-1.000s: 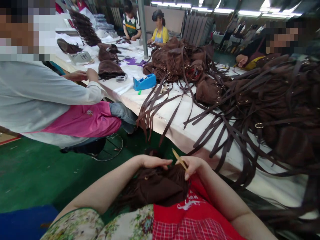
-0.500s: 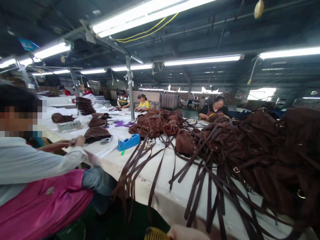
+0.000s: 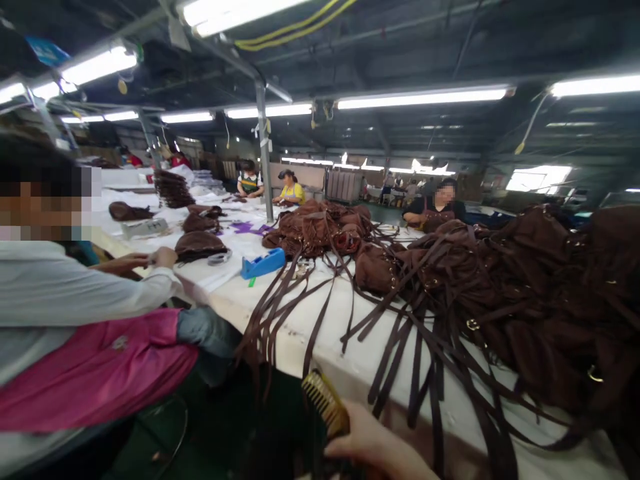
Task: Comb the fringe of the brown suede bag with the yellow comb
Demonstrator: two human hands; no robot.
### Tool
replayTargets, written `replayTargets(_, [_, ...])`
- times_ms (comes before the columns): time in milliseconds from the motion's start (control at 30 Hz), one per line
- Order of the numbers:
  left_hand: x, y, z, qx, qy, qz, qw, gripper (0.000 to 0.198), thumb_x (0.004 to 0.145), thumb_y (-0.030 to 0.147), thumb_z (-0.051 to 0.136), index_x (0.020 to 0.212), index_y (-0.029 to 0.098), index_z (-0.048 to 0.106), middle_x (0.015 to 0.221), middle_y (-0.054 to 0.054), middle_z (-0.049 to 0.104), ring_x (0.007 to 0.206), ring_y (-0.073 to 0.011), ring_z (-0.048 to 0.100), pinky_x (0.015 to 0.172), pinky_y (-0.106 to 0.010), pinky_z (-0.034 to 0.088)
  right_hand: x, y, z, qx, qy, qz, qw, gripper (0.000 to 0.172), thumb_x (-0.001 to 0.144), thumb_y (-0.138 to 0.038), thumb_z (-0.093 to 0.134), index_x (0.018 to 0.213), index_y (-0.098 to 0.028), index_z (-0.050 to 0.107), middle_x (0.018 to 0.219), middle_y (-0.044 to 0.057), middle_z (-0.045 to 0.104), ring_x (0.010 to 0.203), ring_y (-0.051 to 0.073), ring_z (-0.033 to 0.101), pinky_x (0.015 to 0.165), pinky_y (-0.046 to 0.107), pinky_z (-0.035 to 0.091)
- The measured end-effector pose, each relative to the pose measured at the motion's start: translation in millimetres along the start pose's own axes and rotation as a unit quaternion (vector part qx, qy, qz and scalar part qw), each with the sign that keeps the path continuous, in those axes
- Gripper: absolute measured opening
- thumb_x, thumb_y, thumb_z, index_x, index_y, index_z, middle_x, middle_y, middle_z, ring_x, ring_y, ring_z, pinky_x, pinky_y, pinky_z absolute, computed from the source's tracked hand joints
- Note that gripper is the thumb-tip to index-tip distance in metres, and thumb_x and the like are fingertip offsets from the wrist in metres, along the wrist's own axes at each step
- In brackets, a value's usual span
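Observation:
My right hand [image 3: 367, 437] reaches in from the bottom of the view, beside the table's front edge. Its fingers are closed round a yellowish-brown comb [image 3: 331, 407], whose teeth point up and left. Something dark lies below the comb; I cannot make out what. Long dark brown straps [image 3: 383, 373] hang over the table edge just beyond this hand. They trail from a large heap of brown drawstring-style bags [image 3: 500, 287] with gold-coloured eyelets and rings. My left hand is out of view.
A co-worker in a white top [image 3: 75, 287] sits at the left, hands near a brown pouch [image 3: 201, 245]. On the white table [image 3: 295, 340] stand a blue tape dispenser [image 3: 263, 263] and a stack of brown pieces [image 3: 173, 189]. A metal post [image 3: 264, 153] rises behind. Other people work farther back.
My right hand has risen farther into view with the comb, which now shows its teeth clearly. The camera has tilted slightly down. The bags stay in place.

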State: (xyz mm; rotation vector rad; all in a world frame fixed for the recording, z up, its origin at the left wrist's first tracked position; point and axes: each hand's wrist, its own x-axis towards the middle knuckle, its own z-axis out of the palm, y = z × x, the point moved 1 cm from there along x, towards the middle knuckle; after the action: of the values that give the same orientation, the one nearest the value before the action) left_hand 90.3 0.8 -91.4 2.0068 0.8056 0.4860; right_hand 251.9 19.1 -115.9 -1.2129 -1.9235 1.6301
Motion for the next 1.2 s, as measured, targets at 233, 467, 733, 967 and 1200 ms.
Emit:
replayTargets(233, [-53,-26,86.8,-0.586,0.073,-0.295,0.751,0.040,0.066,0.043,0.075,0.095,0.015,0.071,0.091,-0.008,0.072,0.088,-0.0206,0.067,0.093,-0.032,0.047,-50,-16,-10,-0.266,0.010,-0.070,0.961,0.039,0.097,-0.042,0.027,0.096,-0.020,0.060,0.083,0.004,0.065,0.077,0.017,0.059,0.071,0.028,0.042])
replayTargets(467, [-44,-7,71.7,-0.612,-0.029,-0.187,0.768,0.036,0.064,0.034,0.077,0.092,0.013,0.070,0.094,-0.007,0.069,0.092,-0.0196,0.062,0.098,-0.032,0.039,-58,1,12,-0.527,-0.076,-0.039,0.845,0.029,0.096,-0.038,0.034,0.099,-0.022,0.058,0.086,0.006,0.069,0.074,0.020,0.065,0.059,0.027,0.037])
replayTargets(733, [-31,-25,85.1,-0.308,-0.060,-0.282,0.907,0.037,0.079,0.050,0.057,0.073,0.015,0.066,0.070,-0.001,0.063,0.065,-0.0152,0.054,0.070,-0.028,0.042,-37,26,33,-0.541,-0.068,0.043,0.837,0.027,0.097,-0.037,0.034,0.099,-0.021,0.055,0.080,0.007,0.070,0.073,0.021,0.068,0.058,0.027,0.041])
replayTargets(967, [-33,-36,90.7,-0.290,-0.107,-0.232,0.922,0.036,0.080,0.050,0.054,0.069,0.016,0.061,0.068,0.000,0.058,0.064,-0.0136,0.049,0.069,-0.027,0.040,-24,57,35,-0.404,-0.098,0.080,0.906,0.032,0.095,-0.038,0.036,0.089,-0.018,0.060,0.080,0.005,0.069,0.073,0.017,0.063,0.060,0.025,0.042])
replayTargets(1200, [-43,-34,87.2,-0.462,-0.064,-0.253,0.848,0.049,0.072,0.063,0.060,0.068,0.015,0.054,0.064,0.002,0.048,0.059,-0.0104,0.040,0.061,-0.026,0.033,-31,60,-4,-0.110,-0.088,0.082,0.987,0.050,0.095,-0.053,0.025,0.065,-0.020,0.049,0.052,-0.002,0.051,0.049,0.013,0.047,0.054,0.025,0.039])
